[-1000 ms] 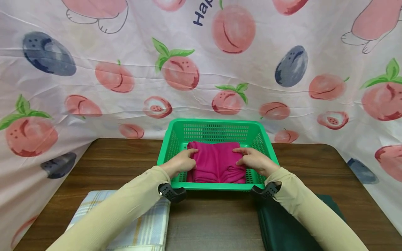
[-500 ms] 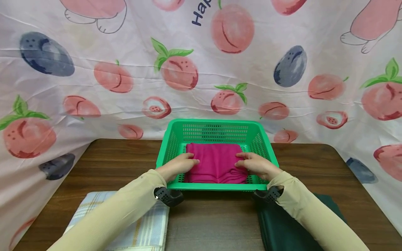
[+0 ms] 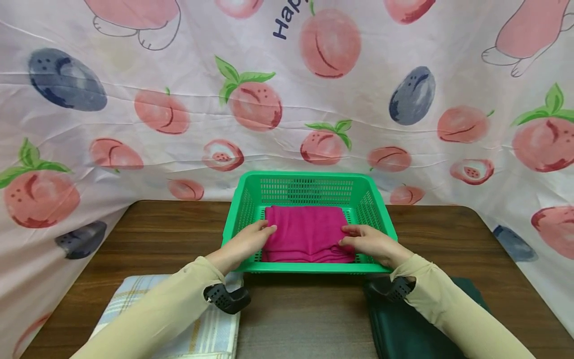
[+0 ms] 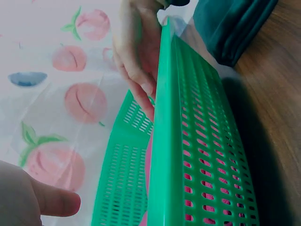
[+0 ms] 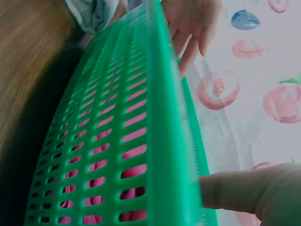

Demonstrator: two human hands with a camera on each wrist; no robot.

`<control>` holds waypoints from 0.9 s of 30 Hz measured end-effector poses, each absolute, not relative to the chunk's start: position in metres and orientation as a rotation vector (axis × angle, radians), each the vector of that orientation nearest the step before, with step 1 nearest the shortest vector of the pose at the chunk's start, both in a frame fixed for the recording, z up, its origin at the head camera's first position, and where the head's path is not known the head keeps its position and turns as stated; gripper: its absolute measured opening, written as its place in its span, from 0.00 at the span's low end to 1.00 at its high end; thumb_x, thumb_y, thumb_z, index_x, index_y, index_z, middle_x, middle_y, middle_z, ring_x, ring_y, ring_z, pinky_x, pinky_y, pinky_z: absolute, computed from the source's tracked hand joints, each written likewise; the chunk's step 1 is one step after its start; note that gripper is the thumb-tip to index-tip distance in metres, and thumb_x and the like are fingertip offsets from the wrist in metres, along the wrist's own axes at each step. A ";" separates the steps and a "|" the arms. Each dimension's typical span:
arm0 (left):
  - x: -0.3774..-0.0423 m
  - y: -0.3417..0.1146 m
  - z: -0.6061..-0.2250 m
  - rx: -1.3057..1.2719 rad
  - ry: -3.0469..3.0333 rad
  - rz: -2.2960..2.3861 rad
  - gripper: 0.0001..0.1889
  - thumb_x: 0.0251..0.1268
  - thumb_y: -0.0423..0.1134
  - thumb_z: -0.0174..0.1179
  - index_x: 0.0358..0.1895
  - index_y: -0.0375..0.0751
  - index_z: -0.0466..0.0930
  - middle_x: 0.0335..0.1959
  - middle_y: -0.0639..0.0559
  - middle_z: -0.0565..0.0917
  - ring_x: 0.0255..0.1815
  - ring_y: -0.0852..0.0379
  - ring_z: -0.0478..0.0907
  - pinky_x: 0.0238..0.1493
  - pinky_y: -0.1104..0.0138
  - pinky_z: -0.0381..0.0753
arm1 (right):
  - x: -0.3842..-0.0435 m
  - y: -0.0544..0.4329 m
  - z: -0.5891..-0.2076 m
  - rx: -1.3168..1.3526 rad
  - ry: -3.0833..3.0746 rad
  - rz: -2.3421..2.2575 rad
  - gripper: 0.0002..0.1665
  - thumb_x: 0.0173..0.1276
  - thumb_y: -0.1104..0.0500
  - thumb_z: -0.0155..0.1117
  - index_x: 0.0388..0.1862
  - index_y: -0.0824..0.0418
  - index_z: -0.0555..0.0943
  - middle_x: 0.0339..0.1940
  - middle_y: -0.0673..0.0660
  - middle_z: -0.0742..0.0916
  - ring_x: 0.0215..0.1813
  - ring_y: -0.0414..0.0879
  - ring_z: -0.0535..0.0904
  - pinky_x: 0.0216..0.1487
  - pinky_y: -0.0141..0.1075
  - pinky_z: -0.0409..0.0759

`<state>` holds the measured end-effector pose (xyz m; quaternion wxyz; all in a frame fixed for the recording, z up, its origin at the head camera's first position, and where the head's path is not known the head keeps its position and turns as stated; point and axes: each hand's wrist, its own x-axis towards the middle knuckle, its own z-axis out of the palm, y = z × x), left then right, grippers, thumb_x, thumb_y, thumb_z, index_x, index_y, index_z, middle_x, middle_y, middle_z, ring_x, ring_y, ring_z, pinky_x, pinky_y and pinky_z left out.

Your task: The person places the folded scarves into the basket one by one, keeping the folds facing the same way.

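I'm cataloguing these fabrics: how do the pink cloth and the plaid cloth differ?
The pink cloth is one solid colour, while the plaid cloth has blue, white and yellowish stripes. The pink cloth lies inside the basket; the plaid cloth lies on the table, partly hidden by a sleeve. Both look folded.

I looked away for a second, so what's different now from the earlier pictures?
The left hand has drawn back, leftward and toward the person; the right hand has shifted slightly rightward. The pink cloth lies flatter, less bunched at its front right. The green basket, plaid cloth and dark green cloth stayed put.
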<state>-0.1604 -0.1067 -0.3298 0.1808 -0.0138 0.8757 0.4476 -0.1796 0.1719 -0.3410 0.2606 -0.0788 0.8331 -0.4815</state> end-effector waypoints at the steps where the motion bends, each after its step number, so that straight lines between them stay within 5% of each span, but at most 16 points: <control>1: -0.156 -0.108 -0.328 -0.014 2.497 1.256 0.31 0.75 0.47 0.42 0.73 0.32 0.55 0.72 0.35 0.61 0.73 0.37 0.56 0.70 0.46 0.59 | -0.177 0.173 -0.340 -0.223 2.274 -1.307 0.34 0.73 0.59 0.52 0.72 0.73 0.57 0.73 0.71 0.63 0.73 0.63 0.59 0.70 0.54 0.62; 10: -0.106 -0.126 -0.321 0.200 2.725 1.374 0.25 0.75 0.46 0.47 0.70 0.38 0.63 0.69 0.40 0.68 0.66 0.39 0.68 0.64 0.48 0.68 | -0.152 0.180 -0.334 -0.242 2.494 -1.357 0.28 0.72 0.59 0.53 0.68 0.66 0.68 0.67 0.66 0.74 0.64 0.58 0.72 0.64 0.51 0.68; 20: -0.060 -0.139 -0.331 0.317 2.867 1.430 0.22 0.75 0.47 0.49 0.68 0.46 0.67 0.66 0.48 0.72 0.59 0.43 0.74 0.55 0.47 0.75 | -0.125 0.182 -0.332 -0.302 2.597 -1.574 0.20 0.73 0.59 0.54 0.61 0.64 0.75 0.58 0.64 0.81 0.56 0.48 0.79 0.53 0.30 0.75; 24: -0.049 -0.144 -0.334 0.314 2.918 1.396 0.22 0.74 0.47 0.50 0.68 0.48 0.67 0.65 0.50 0.72 0.58 0.44 0.75 0.53 0.47 0.76 | -0.115 0.183 -0.331 -0.295 2.571 -1.652 0.18 0.73 0.60 0.54 0.59 0.63 0.77 0.56 0.64 0.82 0.50 0.37 0.81 0.51 0.31 0.78; 27: -0.044 -0.148 -0.337 0.300 2.939 1.379 0.22 0.73 0.46 0.52 0.67 0.50 0.67 0.63 0.52 0.73 0.58 0.45 0.75 0.51 0.48 0.78 | -0.106 0.184 -0.333 -0.314 2.567 -1.702 0.16 0.72 0.62 0.53 0.56 0.64 0.77 0.51 0.67 0.84 0.44 0.38 0.83 0.47 0.34 0.81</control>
